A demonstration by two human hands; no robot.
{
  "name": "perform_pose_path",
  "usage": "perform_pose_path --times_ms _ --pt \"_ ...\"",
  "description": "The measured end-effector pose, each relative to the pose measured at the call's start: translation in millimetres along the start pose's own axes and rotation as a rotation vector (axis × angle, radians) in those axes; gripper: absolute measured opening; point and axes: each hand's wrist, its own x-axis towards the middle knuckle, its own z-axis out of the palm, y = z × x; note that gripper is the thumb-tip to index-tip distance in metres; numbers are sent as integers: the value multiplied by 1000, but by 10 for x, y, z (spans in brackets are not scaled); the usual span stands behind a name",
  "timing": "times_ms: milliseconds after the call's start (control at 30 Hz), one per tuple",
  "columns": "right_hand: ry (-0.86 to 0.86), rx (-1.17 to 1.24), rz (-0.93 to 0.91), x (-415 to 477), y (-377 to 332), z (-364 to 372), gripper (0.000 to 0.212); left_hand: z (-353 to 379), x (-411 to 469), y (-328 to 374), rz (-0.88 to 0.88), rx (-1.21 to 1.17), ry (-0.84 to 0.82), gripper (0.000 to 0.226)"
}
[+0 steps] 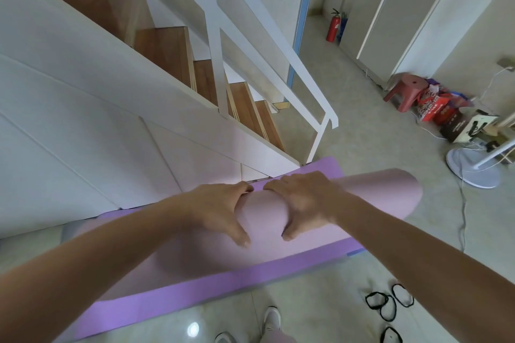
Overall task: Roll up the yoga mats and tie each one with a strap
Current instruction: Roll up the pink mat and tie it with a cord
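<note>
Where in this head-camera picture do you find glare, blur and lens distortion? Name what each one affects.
Head view: glare is one bright spot on the glossy pale tiled floor; blur softens the near part of the rolled pink foam yoga mat, below the left hand and right hand gripping it; wide-angle distortion splays the white stair railing; the light is soft, with faint shadows.

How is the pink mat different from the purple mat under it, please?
The pink mat is rolled into a tube; the purple mat lies flat on the floor. The pink mat rests on top; the purple mat is underneath. The left hand and right hand grip the pink mat; neither grips the purple mat. Neither is tied yet; the black straps lie on the floor.
</note>
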Motion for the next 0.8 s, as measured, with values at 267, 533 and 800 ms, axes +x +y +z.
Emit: perform_pose_path --times_ms 267,533,800 --pt "39 -2 -21 -53 0 49 123 169 107 27 10 248 315 87" --pt "-36 3 -41 -54 -23 -36 97 54 46 54 21 -66 -49 111" --pt "-105 145 -28 -181 68 45 124 256 115 167 8 219 135 98"
